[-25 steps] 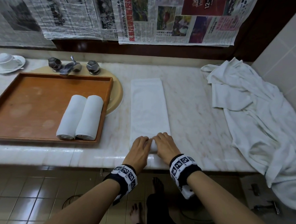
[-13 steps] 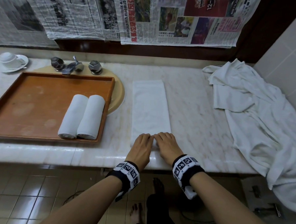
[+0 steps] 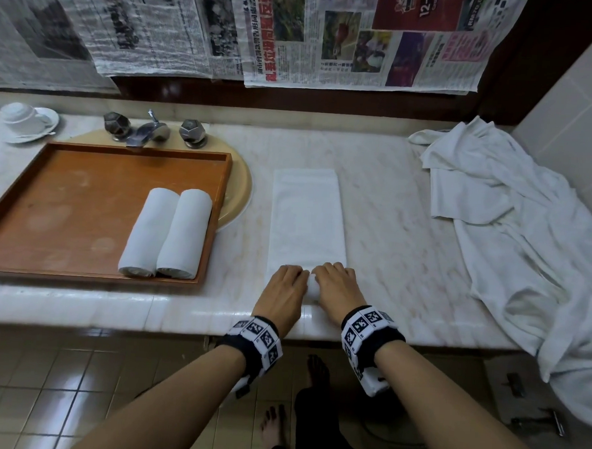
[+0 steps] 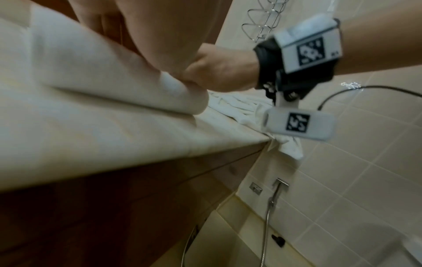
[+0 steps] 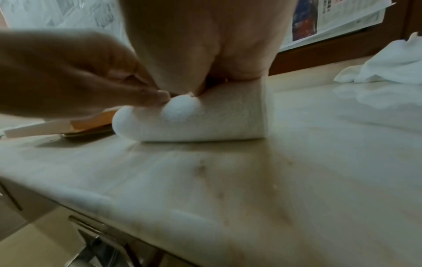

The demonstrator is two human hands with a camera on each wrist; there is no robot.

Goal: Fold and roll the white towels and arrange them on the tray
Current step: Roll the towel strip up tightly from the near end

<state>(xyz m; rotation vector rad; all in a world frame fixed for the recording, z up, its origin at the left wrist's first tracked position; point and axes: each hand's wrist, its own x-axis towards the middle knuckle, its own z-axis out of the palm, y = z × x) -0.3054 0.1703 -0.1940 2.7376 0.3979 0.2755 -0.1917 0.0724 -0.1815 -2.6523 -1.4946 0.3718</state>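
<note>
Fingers (image 3: pixel 333 272) of both hands on the towel (image 3: pixel 308 218) — near end rolled, rest flat.

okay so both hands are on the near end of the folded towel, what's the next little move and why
Probably keep rolling away from the body. Left hand and right hand hold only a short roll at the folded towel's near end; most of the strip lies flat. Two rolled towels already sit on the tray.

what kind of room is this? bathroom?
Most likely a bathroom, perhaps a hotel's. A marble vanity counter carries a faucet over a basin, the wall is tiled, and the left wrist view shows a hand-held sprayer hose low on the tiles.
</note>
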